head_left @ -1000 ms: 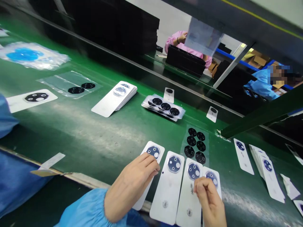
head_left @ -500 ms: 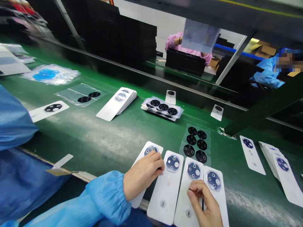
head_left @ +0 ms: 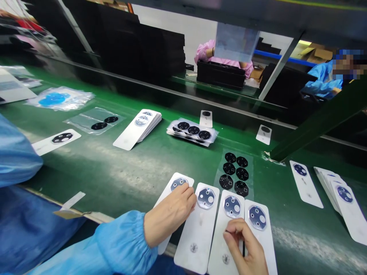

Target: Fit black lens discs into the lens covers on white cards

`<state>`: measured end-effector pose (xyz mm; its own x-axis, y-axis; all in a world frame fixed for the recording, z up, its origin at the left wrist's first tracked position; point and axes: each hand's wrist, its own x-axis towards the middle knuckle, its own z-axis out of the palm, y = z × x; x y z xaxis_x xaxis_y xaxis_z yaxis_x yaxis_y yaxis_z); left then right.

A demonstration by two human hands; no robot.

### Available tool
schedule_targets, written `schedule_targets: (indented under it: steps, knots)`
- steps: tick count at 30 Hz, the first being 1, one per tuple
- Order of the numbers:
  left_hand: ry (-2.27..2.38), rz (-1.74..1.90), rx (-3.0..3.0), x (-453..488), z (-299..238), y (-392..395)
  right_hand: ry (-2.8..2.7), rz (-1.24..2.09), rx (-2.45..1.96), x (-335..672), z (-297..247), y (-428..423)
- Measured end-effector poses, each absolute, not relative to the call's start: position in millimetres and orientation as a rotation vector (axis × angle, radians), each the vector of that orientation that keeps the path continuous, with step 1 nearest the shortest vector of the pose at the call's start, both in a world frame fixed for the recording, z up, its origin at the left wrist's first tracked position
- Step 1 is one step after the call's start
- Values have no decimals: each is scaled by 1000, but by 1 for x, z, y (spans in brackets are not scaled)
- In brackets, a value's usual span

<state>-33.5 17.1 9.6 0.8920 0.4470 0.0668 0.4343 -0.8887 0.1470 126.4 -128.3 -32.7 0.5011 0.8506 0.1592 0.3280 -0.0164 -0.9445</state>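
My left hand [head_left: 172, 214] rests with curled fingers over the leftmost white panel [head_left: 164, 248], partly covering its dark lens-like disc. Its fingertips reach the edge of the second white panel [head_left: 196, 233]; whatever they pinch, if anything, is hidden. Above the third panel [head_left: 216, 236] and the fourth [head_left: 268, 236], my right hand [head_left: 248, 244] is closed, thumb against forefinger. A small dark bit shows at the fingertips and a thin black edge below them, too little to name. Each panel bears a dark blue octagonal disc with pale round spots.
Beyond the panels lies a clear sheet of black discs [head_left: 235, 172]. Stacked white panels [head_left: 137, 130] and a pile of disc sheets [head_left: 192, 131] sit farther back. More panels [head_left: 344, 206] lie right. A co-worker's blue sleeve [head_left: 17, 152] is at left; a green post [head_left: 315, 118] slants at right.
The view has shifted slightly, moving most nearby things a little left in the picture. Both hands keep nearly the same closed pose over the same panels.
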Motion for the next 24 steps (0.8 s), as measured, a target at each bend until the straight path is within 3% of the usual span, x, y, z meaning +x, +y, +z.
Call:
schedule_targets:
  steps: [24]
  knots:
    - [672,159,2695,-11,5,41,-1053,611,-1593,126,-35,-129]
